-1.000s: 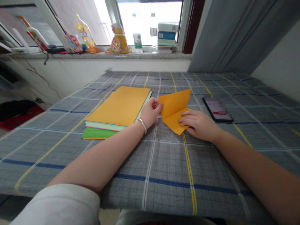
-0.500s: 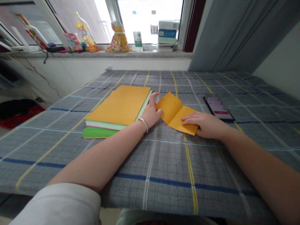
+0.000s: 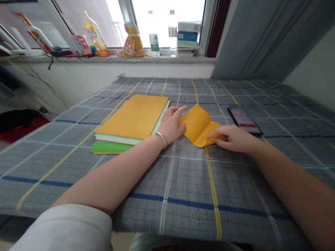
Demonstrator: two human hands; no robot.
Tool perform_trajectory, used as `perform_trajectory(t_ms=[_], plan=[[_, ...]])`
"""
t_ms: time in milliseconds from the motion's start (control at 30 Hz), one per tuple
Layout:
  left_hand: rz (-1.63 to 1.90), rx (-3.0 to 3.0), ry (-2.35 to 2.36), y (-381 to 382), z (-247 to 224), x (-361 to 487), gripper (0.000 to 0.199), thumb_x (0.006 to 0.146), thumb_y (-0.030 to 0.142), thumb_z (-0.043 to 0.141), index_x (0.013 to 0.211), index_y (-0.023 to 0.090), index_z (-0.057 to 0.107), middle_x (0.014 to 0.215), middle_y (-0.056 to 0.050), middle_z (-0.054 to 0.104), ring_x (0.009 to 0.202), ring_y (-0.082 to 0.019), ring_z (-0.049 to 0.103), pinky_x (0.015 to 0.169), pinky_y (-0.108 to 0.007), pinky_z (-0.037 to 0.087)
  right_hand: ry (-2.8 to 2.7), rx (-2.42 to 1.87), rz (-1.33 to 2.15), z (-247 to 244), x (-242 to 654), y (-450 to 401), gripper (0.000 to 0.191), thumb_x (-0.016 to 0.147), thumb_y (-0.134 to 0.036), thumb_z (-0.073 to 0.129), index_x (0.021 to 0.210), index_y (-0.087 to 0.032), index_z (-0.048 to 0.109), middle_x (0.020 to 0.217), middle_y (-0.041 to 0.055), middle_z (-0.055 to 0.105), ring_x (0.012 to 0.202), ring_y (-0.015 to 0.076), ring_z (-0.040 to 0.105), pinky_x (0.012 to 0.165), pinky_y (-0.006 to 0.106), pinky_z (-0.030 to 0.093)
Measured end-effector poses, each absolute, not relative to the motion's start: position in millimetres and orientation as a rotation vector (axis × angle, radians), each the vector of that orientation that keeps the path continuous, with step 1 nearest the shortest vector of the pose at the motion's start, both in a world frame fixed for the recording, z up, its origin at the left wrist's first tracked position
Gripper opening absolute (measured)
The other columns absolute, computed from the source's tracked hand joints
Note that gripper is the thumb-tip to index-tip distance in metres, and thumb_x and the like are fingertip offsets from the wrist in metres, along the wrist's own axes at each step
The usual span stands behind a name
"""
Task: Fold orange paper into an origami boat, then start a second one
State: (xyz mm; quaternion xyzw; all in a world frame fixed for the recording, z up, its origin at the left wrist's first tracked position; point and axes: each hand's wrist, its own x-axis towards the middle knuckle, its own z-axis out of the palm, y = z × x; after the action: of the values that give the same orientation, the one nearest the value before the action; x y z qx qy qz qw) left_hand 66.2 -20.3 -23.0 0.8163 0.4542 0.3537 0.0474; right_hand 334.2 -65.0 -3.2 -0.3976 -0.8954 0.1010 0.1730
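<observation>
Shifting to the right, the crease of the small orange sheet (image 3: 195, 122) is now lying closer to the right hand (image 3: 231, 137), and the right half, nearly flat half a second ago, is curling upward. The right fingers are pinching that half, with the thumb apparently on its near side. The left hand (image 3: 171, 127) is holding forefinger and thumb apart at the sheet's left edge; whether that thumb is pressing the paper, I cannot tell. To my eye, the sheet is being bent and turned rather than smoothed flat. It is sitting between the hands over the checked tablecloth (image 3: 188, 181). Just left of the left hand, a stack of coloured paper (image 3: 133, 118) is lying, orange on top, green showing at its near end. Far of the right hand, a phone (image 3: 244, 122) is lying screen up. Farther off, bottles (image 3: 95, 36) are standing along the windowsill (image 3: 167, 60).
</observation>
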Motion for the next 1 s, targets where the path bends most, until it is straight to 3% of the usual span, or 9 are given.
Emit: perform_trajectory(t_ms=[167, 267, 400, 533, 600, 833, 1000], plan=[[0.842, 2.864, 1.179, -31.0, -17.9, 70.7, 0.03, 0.087, 0.025, 0.055, 0.114, 0.024, 0.068, 0.131, -0.008, 0.055, 0.135, -0.032, 0.035, 0.118, -0.057, 0.015, -2.342, -1.278, 0.423, -9.7, 331.1, -59.2, 0.022, 0.087, -0.038, 0.053, 0.082, -0.024, 0.07, 0.08, 0.0012, 0.073, 0.071, 0.0221, 0.067, 0.062, 0.034, 0.051], [0.689, 2.974, 0.897, -33.1, -18.9, 73.2, 0.025, 0.091, 0.028, 0.053, 0.11, 0.028, 0.069, 0.125, -0.004, 0.061, 0.13, -0.026, 0.045, 0.119, -0.056, 0.012, -2.274, -1.303, 0.477, -14.9, 329.0, -55.9, 0.02, 0.088, -0.037, 0.054, 0.088, -0.024, 0.069, 0.086, 0.0012, 0.075, 0.077, 0.0236, 0.069, 0.068, 0.036, 0.052], [0.557, 3.007, 0.661, -31.3, -22.7, 74.6, 0.024, 0.093, 0.026, 0.051, 0.111, 0.026, 0.067, 0.122, -0.004, 0.064, 0.117, -0.021, 0.057, 0.119, -0.053, 0.018, -2.217, -1.386, 0.47, -23.6, 326.3, -51.5, 0.021, 0.088, -0.038, 0.054, 0.093, -0.024, 0.069, 0.093, 0.0035, 0.075, 0.082, 0.0262, 0.069, 0.072, 0.04, 0.053], [0.573, 2.921, 0.608, -28.7, -23.0, 74.5, 0.022, 0.091, 0.019, 0.052, 0.106, 0.02, 0.067, 0.119, -0.008, 0.066, 0.113, -0.02, 0.06, 0.107, -0.041, 0.041, -2.175, -1.471, 0.433, -28.9, 324.4, -49.2, 0.023, 0.087, -0.039, 0.054, 0.095, -0.023, 0.068, 0.093, 0.0057, 0.074, 0.082, 0.0268, 0.068, 0.071, 0.039, 0.051], [0.567, 2.864, 0.583, -28.8, -21.5, 74.9, 0.019, 0.09, 0.016, 0.052, 0.102, 0.017, 0.067, 0.116, -0.009, 0.066, 0.109, -0.019, 0.062, 0.1, -0.035, 0.046, -2.17, -1.511, 0.399, -29.2, 323.2, -49.5, 0.023, 0.087, -0.04, 0.055, 0.094, -0.023, 0.068, 0.092, 0.0061, 0.074, 0.081, 0.0263, 0.068, 0.07, 0.038, 0.05], [0.545, 2.835, 0.745, -41.8, -19.3, 77.3, 0.021, 0.089, 0.02, 0.055, 0.109, 0.015, 0.06, 0.102, -0.007, 0.069, 0.096, -0.02, 0.065, 0.088, -0.034, 0.051, -2.252, -1.699, 0.275, -21.8, 315.4, -53.2, 0.03, 0.09, -0.043, 0.047, 0.091, -0.019, 0.065, 0.087, 0.0084, 0.071, 0.077, 0.024, 0.063, 0.064, 0.032, 0.04], [0.52, 2.888, 0.66, -54.4, -24.3, 70.4, 0.029, 0.096, 0.018, 0.043, 0.12, 0.016, 0.059, 0.117, -0.01, 0.066, 0.108, -0.019, 0.062, 0.096, -0.034, 0.05, -2.215, -1.803, 0.298, -19.8, 312.3, -52.1, 0.03, 0.088, -0.044, 0.047, 0.089, -0.019, 0.064, 0.09, 0.0089, 0.071, 0.079, 0.024, 0.063, 0.065, 0.032, 0.038]])
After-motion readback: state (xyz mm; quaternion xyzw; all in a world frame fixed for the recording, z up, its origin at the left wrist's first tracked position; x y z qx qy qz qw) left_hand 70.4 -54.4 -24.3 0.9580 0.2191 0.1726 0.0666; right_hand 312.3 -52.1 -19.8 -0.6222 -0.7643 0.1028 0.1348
